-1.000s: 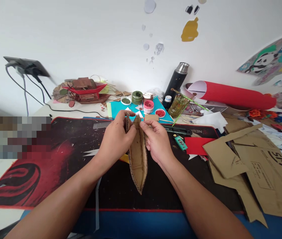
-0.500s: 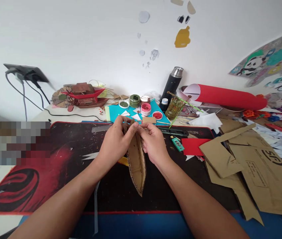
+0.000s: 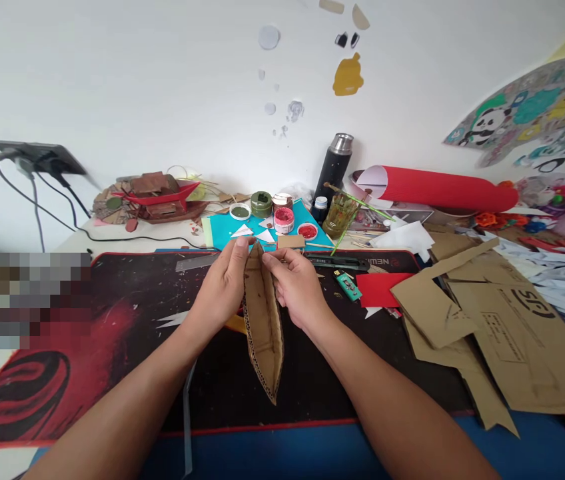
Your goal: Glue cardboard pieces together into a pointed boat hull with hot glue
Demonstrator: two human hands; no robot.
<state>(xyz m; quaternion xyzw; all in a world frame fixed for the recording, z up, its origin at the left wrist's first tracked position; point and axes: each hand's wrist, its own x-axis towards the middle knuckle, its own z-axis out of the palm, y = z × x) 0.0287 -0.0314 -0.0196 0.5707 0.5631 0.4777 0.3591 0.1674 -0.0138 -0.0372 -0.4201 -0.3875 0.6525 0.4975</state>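
Observation:
A hollow cardboard boat hull (image 3: 264, 327), pointed at both ends with raised sides, is held over the dark mat with its near tip angled down toward me. My left hand (image 3: 225, 273) is closed on its left side close to the far tip, thumb along the edge. With thumb and fingers, my right hand (image 3: 295, 277) pinches the right side near the same tip. Beneath my left hand a yellow object (image 3: 235, 324) shows in part. Past my hands lies a blue sheet (image 3: 220, 227) bearing white paper triangles (image 3: 241, 231) and a pink paint jar (image 3: 283, 220).
A utility knife (image 3: 340, 261), a green lighter-like item (image 3: 347, 285), red paper (image 3: 384, 289) and cardboard sheets (image 3: 502, 347) lie right. Behind stand a black thermos (image 3: 335, 167), a brush jar (image 3: 341, 217) and a finished-looking red and brown boat (image 3: 162, 197). A black cable (image 3: 147, 239) crosses the back left.
The view has shifted slightly right. My left thumb has drawn back from the hull's far end to its left edge, so more of the far tip shows. Both hands still hold the hull.

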